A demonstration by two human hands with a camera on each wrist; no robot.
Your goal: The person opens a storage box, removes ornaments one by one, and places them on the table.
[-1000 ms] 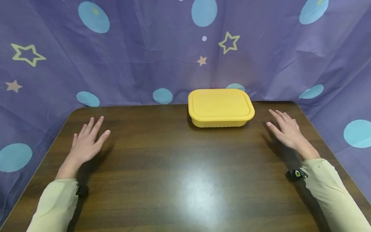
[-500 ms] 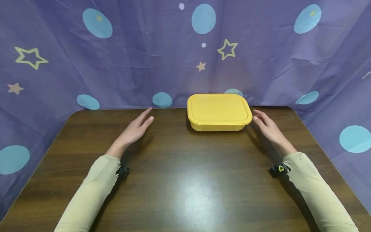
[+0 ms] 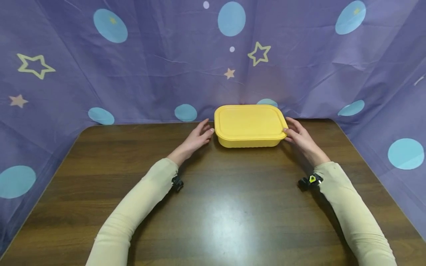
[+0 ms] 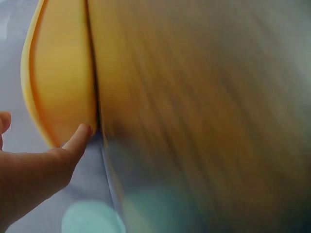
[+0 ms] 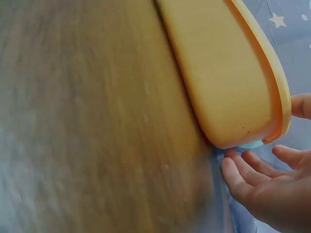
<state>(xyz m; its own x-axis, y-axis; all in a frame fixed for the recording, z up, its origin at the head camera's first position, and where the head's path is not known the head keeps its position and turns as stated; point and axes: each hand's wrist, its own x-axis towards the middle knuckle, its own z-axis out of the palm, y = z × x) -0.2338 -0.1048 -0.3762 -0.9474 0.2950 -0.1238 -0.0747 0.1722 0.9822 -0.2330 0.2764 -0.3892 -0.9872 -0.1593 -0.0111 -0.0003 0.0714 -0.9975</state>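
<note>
A yellow rectangular container [image 3: 251,122] with a lid stands upright at the back of the brown table [image 3: 159,221]. At its left side is my left hand [image 3: 196,140], thumb tip right at the lid's edge and fingers extended. In the left wrist view, one fingertip [image 4: 85,128] overlaps the low end of the container wall [image 4: 63,73]. My right hand [image 3: 301,140] is at the opposite side, its thumb on the lid rim. The right wrist view has its relaxed fingers [image 5: 238,177] spread just off the container's wall [image 5: 228,73]. Whatever is inside is hidden by the lid.
A purple curtain [image 3: 149,74] with blue dots and stars hangs right behind the table's back edge, close to the container. Black wrist cameras sit below the left sleeve [image 3: 139,207] and the right sleeve [image 3: 346,203].
My left hand has swept right from the table's left side to the container. My right hand has moved left and reached its right side. The container stays in place.
</note>
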